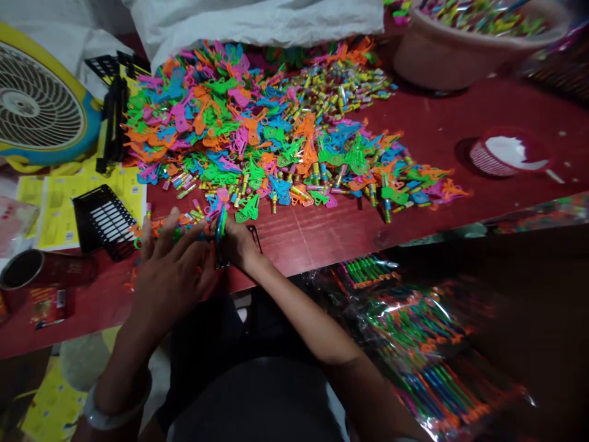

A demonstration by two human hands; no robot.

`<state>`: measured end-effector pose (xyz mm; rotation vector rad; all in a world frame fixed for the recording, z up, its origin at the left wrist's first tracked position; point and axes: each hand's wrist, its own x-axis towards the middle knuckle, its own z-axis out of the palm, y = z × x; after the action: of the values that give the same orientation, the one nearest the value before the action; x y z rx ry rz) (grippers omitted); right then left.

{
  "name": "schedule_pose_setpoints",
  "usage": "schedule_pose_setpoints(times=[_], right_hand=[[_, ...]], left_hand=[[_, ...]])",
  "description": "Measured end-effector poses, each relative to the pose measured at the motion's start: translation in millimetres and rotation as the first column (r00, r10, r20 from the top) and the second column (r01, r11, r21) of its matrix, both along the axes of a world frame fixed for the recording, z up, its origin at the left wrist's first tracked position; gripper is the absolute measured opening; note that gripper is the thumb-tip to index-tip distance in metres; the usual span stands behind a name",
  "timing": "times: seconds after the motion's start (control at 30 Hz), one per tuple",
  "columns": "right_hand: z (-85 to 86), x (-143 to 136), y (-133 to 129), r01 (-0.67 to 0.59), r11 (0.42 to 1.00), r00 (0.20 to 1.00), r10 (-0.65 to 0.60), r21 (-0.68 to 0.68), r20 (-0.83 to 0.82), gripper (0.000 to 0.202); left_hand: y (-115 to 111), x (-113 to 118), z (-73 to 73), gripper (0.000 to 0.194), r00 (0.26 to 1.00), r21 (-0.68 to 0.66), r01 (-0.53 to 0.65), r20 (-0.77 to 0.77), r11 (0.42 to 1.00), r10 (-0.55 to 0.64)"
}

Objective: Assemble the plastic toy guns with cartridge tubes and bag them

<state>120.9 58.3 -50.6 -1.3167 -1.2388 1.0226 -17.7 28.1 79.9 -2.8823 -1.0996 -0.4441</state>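
My left hand [168, 270] and my right hand [237, 245] meet at the near edge of the red table [414, 202], over a black plastic rack [253, 236] mostly hidden beneath them. Between their fingertips stands a small bunch of coloured plastic toy pieces [221, 224]; both hands pinch it. A big heap of orange, green, blue and pink plastic toys [257, 129] mixed with small coloured tubes covers the table just beyond my hands.
Black racks [103, 221] lie left on yellow printed sheets [59, 202], with a fan [37, 101] and a red tin [41, 270] nearby. A pink tub [442, 55] of toys and a small red basket [504, 153] stand far right. Cellophane packs [414, 344] lie low right.
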Motion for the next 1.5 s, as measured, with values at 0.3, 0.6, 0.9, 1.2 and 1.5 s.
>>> schedule_pose_setpoints(times=[0.3,0.6,0.9,1.2,1.5], right_hand=[[17.8,1.9,-7.8,-0.092,0.99,0.786,0.137,-0.105,0.604,0.031],[18.2,13.6,-9.5,-0.203,0.979,0.795,0.174,-0.015,0.582,0.024],[52.5,157.3,-10.3,0.623,0.782,0.53,-0.424,0.002,0.734,0.02],[30.1,88.6,-61.9,0.195,0.979,0.951,-0.203,0.058,0.235,0.017],[21.6,13.9,-81.4,-0.032,0.999,0.971,0.038,-0.027,0.234,0.014]], left_hand=[[-0.1,-2.7,-5.3,0.025,0.998,-0.009,-0.021,0.051,1.0,0.022],[0.6,0.1,-10.5,0.037,0.999,0.114,-0.021,0.034,0.993,0.017],[-1.3,0.1,-12.1,0.047,0.995,0.051,-0.041,0.095,0.998,0.036],[-0.5,-1.6,-11.0,0.051,0.994,0.025,-0.041,0.099,0.999,0.038],[0.2,-3.8,-11.2,0.054,0.993,0.002,-0.033,0.111,0.999,0.033]])
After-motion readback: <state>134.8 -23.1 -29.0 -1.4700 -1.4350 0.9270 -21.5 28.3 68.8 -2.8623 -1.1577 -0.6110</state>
